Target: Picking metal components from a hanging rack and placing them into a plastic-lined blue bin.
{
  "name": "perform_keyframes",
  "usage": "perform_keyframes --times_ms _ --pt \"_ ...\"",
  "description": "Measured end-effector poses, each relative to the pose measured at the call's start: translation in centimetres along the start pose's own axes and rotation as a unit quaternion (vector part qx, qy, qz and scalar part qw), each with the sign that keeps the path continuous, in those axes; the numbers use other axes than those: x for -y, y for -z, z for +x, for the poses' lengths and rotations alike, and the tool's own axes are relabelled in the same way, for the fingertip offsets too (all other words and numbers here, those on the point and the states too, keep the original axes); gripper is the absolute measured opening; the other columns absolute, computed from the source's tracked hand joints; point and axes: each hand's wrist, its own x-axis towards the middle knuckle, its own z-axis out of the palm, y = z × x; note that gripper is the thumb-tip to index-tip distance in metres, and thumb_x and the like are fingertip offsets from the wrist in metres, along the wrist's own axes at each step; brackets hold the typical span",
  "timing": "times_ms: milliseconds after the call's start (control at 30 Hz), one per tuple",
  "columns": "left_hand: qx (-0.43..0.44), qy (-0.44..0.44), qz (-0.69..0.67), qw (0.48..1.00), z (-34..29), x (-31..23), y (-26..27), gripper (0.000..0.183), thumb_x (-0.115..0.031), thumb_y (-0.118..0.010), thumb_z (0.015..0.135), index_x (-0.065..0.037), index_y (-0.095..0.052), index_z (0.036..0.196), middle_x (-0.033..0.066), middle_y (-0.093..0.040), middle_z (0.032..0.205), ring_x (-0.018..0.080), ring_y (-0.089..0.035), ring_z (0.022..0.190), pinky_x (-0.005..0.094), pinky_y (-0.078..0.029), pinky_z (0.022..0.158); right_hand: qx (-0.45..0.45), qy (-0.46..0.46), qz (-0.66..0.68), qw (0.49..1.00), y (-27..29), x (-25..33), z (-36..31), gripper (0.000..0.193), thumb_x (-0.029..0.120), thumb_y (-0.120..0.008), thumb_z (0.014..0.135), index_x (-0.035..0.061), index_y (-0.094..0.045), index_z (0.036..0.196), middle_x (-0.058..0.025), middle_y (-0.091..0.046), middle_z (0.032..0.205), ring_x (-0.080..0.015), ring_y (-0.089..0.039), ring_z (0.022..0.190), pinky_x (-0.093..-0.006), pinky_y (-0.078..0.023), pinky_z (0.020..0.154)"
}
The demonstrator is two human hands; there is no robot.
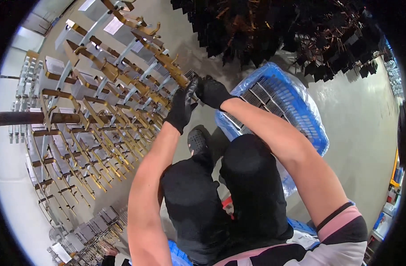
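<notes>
Both of my hands wear black gloves and meet at the right side of a brassy rack of hooks (105,68). My left hand (183,106) is closed, fingers pointing up beside a hook end. Against it, my right hand (212,92) is closed with curled fingers. A small slatted metal part (191,74) shows just beyond the fingertips, between the hands and the rack; the gloves hide most of it. To the right of my right hand, a blue crate (319,137) wrapped in clear plastic holds rows of similar slatted metal parts (263,98).
Flat metal plates (54,66) hang on the rack, which a dark horizontal bar (17,118) meets. Dense black parts (256,31) hang at the far right. More grey parts (96,224) stand lower left, near another person's hand (109,249). My shoe (197,142) rests on the floor below my hands.
</notes>
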Motion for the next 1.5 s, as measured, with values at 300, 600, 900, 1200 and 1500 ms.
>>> perform_keyframes --times_ms 300,600,900,1200,1500 --pt "0.071 0.145 0.097 0.982 -8.7 -8.4 -0.5 0.032 -0.012 -0.055 0.101 -0.002 -0.054 0.131 0.0071 -0.060 0.122 0.0153 -0.059 0.109 0.0325 -0.050 0.092 -0.176 -0.093 0.297 0.934 7.1 -3.3 -5.1 0.066 0.024 -0.074 0.085 0.0037 -0.044 0.141 -0.0191 -0.065 0.114 -0.0283 -0.064 0.100 -0.0388 -0.052 0.086" --pt "-0.108 -0.125 0.285 0.944 -21.4 -18.4 -6.7 0.033 -0.012 -0.062 0.093 -0.001 -0.060 0.125 0.0119 -0.062 0.126 0.0236 -0.059 0.117 0.0361 -0.047 0.100 -0.276 -0.129 0.008 0.952 13.3 -15.4 -28.4 0.068 0.009 -0.081 0.071 0.0027 -0.048 0.131 -0.0179 -0.057 0.118 -0.0291 -0.059 0.104 -0.0423 -0.050 0.090" --pt "-0.076 -0.240 0.644 0.723 -21.4 -15.9 -10.5 0.045 -0.022 -0.075 0.084 0.000 -0.062 0.120 0.0183 -0.062 0.119 0.0386 -0.059 0.111 0.0474 -0.046 0.094 -0.056 -0.252 -0.137 0.956 3.1 -15.0 -34.7 0.064 0.020 -0.069 0.072 0.0142 -0.050 0.133 -0.0226 -0.059 0.111 -0.0442 -0.060 0.099 -0.0564 -0.044 0.085" --pt "-0.093 -0.203 0.648 0.728 -21.4 -15.6 -10.5 0.044 -0.021 -0.077 0.081 -0.003 -0.062 0.119 0.0173 -0.062 0.120 0.0372 -0.059 0.110 0.0476 -0.047 0.092 -0.117 -0.235 -0.247 0.933 -0.1 -16.3 -33.4 0.064 0.019 -0.066 0.073 0.0249 -0.055 0.136 -0.0153 -0.060 0.117 -0.0352 -0.054 0.115 -0.0558 -0.041 0.090" --pt "-0.125 -0.230 0.611 0.747 -22.6 -16.9 -9.7 0.027 -0.016 -0.068 0.090 0.000 -0.063 0.112 0.0159 -0.065 0.115 0.0345 -0.060 0.109 0.0427 -0.047 0.094 -0.199 -0.165 -0.283 0.924 -2.8 -17.8 -33.5 0.060 0.014 -0.067 0.073 0.0187 -0.059 0.133 -0.0173 -0.058 0.127 -0.0350 -0.050 0.121 -0.0536 -0.041 0.094"
